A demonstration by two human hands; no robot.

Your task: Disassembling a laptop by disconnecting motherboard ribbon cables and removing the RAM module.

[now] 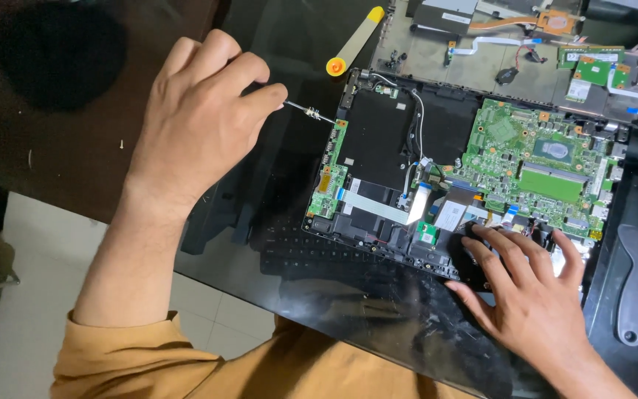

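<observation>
The opened laptop chassis (407, 170) lies at centre on the dark table (319, 295), my left hand (201, 111) closed around a screwdriver (308, 112) with its tip angled onto the small green board (331, 174) at the chassis's left edge, while my right hand (533, 295) presses flat, fingers spread, on the near right corner, apparently to steady it.

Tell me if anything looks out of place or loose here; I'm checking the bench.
A white flat ribbon cable lies loose across the opened black laptop chassis, one end lifted free. The left hand holds a thin screwdriver at the small green side board.
</observation>
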